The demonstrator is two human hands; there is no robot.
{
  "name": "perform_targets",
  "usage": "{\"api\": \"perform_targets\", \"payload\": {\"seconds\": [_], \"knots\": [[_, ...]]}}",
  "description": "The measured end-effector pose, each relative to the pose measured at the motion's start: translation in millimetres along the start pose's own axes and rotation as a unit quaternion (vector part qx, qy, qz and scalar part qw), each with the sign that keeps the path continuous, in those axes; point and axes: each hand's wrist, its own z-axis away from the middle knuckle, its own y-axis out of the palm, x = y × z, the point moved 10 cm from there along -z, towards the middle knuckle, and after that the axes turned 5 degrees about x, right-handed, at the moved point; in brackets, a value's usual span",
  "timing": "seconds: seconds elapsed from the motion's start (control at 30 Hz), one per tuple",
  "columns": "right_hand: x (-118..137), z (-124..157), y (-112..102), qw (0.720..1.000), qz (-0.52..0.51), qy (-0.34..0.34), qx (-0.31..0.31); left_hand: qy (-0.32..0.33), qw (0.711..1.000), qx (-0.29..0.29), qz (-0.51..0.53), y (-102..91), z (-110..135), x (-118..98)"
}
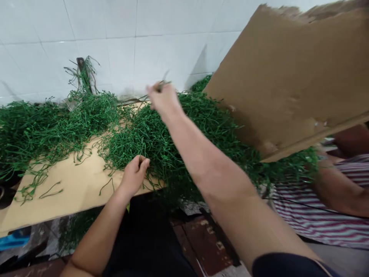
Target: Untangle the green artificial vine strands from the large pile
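A thick heap of thin green strands [138,134], with small knobs at their ends, covers much of the tan board [77,184]. At the heap's front edge is my left hand [135,175], its thumb and fingers pinched together; what lies between them is hidden. My right hand [165,100] is raised over the back of the heap, slightly blurred by motion. Its fingers are closed, and a thin strand [166,75] sticks up from them.
Another green pile [57,127] lies to the left, with strands hung on an upright dark post [83,75]. A large cardboard sheet [291,80] leans over the right side. Beside it sits a person in striped clothing [325,207]. White wall tiles [161,50] stand behind.
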Motion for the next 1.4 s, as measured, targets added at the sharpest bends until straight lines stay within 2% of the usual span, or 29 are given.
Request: {"api": "perform_targets", "payload": {"seconds": [0.07,0.1,0.13,0.17,0.23,0.27,0.3,0.33,0.37,0.43,0.5,0.53,0.63,0.67,0.73,0.83,0.93,1.0,1.07,1.13,1.17,1.2,1.23,1.27,1.3,1.33,1.37,1.4], "knots": [[41.7,30.9,54.5,0.995,-0.016,-0.027,0.099,0.016,0.996,0.004,-0.093,1.2,-8.8,0.5],[70.2,54.4,97.6,0.973,-0.03,-0.075,0.217,0.021,0.992,0.01,-0.122,3.8,-12.4,2.0],[93.2,84.8,141.1,0.932,-0.031,-0.105,0.346,0.021,0.989,0.013,-0.145,5.9,-15.0,4.8],[112.5,110.2,169.9,0.903,-0.03,-0.127,0.408,0.014,0.987,0.011,-0.163,6.4,-16.7,9.0],[149.1,156.7,210.8,0.838,-0.023,-0.211,0.502,-0.015,0.981,0.004,-0.194,4.0,-17.2,18.7],[158.3,174.8,224.7,0.807,-0.004,-0.238,0.54,-0.027,0.977,-0.003,-0.213,0.5,-16.0,21.8],[164.4,185.7,232.2,0.788,0.01,-0.262,0.557,-0.031,0.972,-0.011,-0.235,-4.5,-14.0,22.2],[165.8,189.1,235.3,0.782,0.027,-0.277,0.558,-0.027,0.966,-0.023,-0.255,-10.6,-11.4,20.1],[162.6,185.3,234.5,0.789,0.051,-0.284,0.542,-0.015,0.961,-0.036,-0.274,-17.0,-8.3,15.9],[144.5,163.4,222.6,0.823,0.124,-0.287,0.474,0.004,0.949,-0.054,-0.309,-28.6,-2.3,8.1],[108.4,138.2,204.9,0.841,0.227,-0.264,0.414,-0.02,0.937,-0.049,-0.346,-35.3,0.0,11.7],[82.0,127.2,195.8,0.842,0.279,-0.227,0.402,-0.043,0.928,-0.037,-0.368,-36.2,-0.6,17.6],[1.1,113.2,167.1,0.835,0.343,-0.097,0.419,-0.102,0.89,0.032,-0.443,-26.5,-8.1,40.2],[-13.3,113.4,158.4,0.838,0.34,-0.096,0.416,-0.102,0.878,0.056,-0.464,-20.1,-12.3,45.1],[-29.4,115.6,142.7,0.847,0.335,-0.112,0.397,-0.085,0.86,0.088,-0.496,-7.0,-21.7,49.4],[-33.4,115.1,123.5,0.86,0.335,-0.133,0.362,-0.064,0.85,0.094,-0.514,5.5,-35.1,47.8],[-30.3,104.9,112.9,0.865,0.337,-0.136,0.345,-0.051,0.862,0.08,-0.498,6.2,-44.5,42.3],[-33.6,97.5,113.4,0.863,0.327,-0.121,0.366,-0.024,0.885,0.097,-0.455,1.5,-48.2,38.8],[-42.3,96.8,120.5,0.85,0.308,-0.091,0.417,0.022,0.922,0.14,-0.361,-8.3,-49.8,34.2],[-49.3,104.3,130.9,0.824,0.311,-0.08,0.466,0.057,0.964,0.153,-0.212,-32.6,-52.4,28.2],[-50.4,109.0,135.9,0.811,0.329,-0.09,0.476,0.056,0.983,0.123,-0.127,-53.2,-56.0,28.0],[-49.6,113.3,140.5,0.8,0.353,-0.107,0.474,0.057,0.996,0.056,-0.044,-79.7,-60.0,28.3],[-47.5,116.8,144.8,0.793,0.377,-0.127,0.462,0.055,0.997,-0.036,0.035,-108.9,-62.1,32.0],[-44.6,119.1,148.8,0.791,0.396,-0.144,0.443,0.05,0.983,-0.144,0.102,-137.5,-60.2,39.7],[-41.6,120.2,152.1,0.795,0.408,-0.156,0.422,0.04,0.955,-0.249,0.153,-160.3,-54.4,50.5],[-39.0,119.9,154.9,0.801,0.414,-0.162,0.4,0.024,0.925,-0.328,0.189,-173.6,-48.5,62.8],[-36.9,118.8,157.5,0.808,0.415,-0.166,0.382,-0.001,0.903,-0.375,0.21,-178.3,-45.5,74.8],[-35.6,116.8,159.5,0.814,0.417,-0.168,0.368,-0.027,0.895,-0.389,0.217,-176.5,-46.7,84.9]]}}
